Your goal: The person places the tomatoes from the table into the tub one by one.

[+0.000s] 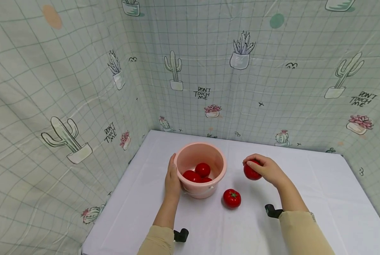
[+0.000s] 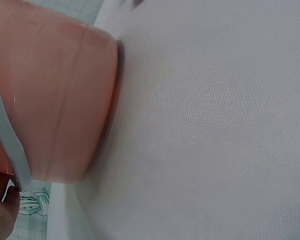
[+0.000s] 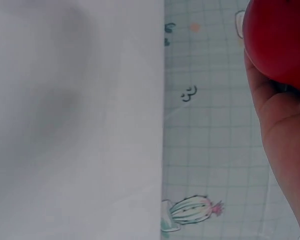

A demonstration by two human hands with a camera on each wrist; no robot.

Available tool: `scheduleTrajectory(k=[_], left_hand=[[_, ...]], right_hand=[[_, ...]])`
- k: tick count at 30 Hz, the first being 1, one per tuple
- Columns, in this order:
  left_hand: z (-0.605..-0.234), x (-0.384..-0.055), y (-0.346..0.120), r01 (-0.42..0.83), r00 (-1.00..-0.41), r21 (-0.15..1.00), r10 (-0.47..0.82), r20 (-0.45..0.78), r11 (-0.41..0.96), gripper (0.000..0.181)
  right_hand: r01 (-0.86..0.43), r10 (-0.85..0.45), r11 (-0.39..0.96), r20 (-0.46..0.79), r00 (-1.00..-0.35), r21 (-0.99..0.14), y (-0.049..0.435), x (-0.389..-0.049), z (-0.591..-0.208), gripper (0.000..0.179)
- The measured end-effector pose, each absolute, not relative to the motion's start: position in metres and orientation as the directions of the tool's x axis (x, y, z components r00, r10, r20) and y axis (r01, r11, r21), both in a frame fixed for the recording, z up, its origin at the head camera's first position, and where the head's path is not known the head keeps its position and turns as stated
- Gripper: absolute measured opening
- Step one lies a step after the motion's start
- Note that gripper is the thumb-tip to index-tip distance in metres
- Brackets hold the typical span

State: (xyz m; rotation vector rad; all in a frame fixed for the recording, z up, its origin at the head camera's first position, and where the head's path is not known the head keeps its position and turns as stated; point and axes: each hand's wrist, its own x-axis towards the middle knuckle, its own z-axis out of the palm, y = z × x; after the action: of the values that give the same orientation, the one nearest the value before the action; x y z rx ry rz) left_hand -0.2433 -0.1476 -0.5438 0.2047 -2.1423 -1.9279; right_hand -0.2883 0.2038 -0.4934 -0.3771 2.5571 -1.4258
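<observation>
A pink bucket (image 1: pixel 200 191) stands on the table with several red tomatoes (image 1: pixel 203 170) inside. My left hand (image 1: pixel 172 179) rests along the bucket's left side, its fingers reaching up to the rim. The left wrist view shows the bucket (image 2: pixel 55 95) from close by, with its pale handle (image 2: pixel 7 132) hanging down the side. To the right of the bucket, my right hand (image 1: pixel 266 170) grips a tomato (image 1: pixel 252 170) above the table. In the right wrist view this tomato (image 3: pixel 280 40) is partly cut off by the frame. Another tomato (image 1: pixel 232 198), with a green stem top, lies between bucket and right hand.
A white cloth covers the table (image 1: pixel 311 170). Behind it and to the left hangs a gridded curtain (image 1: pixel 202 71) printed with cacti, close to the table's edges. Dark wrist-worn mounts (image 1: pixel 181 235) stick out near both sleeves.
</observation>
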Motion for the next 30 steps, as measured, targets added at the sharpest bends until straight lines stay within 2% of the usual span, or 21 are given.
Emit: scheduleTrajectory(k=[8,15,30], left_hand=[[-0.544,-0.244,-0.149,0.060,-0.956,0.991,-0.279,0.091,0.118,0.043],[-0.544,-0.244,-0.148,0.054,-0.958,0.994,-0.275,0.078,0.097,0.043],[-0.547,-0.244,-0.149,0.051,-0.961,0.995,-0.266,0.071,0.084,0.043]], right_hand=[[-0.187,-0.338,0.524,-0.002,-0.941,-0.831,0.196,-0.309,-0.465,0.032],[-0.156,-0.343,0.535,-0.044,-0.938,-0.830,0.180,-0.322,-0.442,0.035],[-0.195,-0.394,0.565,-0.054,-0.918,-0.802,0.138,-0.345,-0.414,0.037]])
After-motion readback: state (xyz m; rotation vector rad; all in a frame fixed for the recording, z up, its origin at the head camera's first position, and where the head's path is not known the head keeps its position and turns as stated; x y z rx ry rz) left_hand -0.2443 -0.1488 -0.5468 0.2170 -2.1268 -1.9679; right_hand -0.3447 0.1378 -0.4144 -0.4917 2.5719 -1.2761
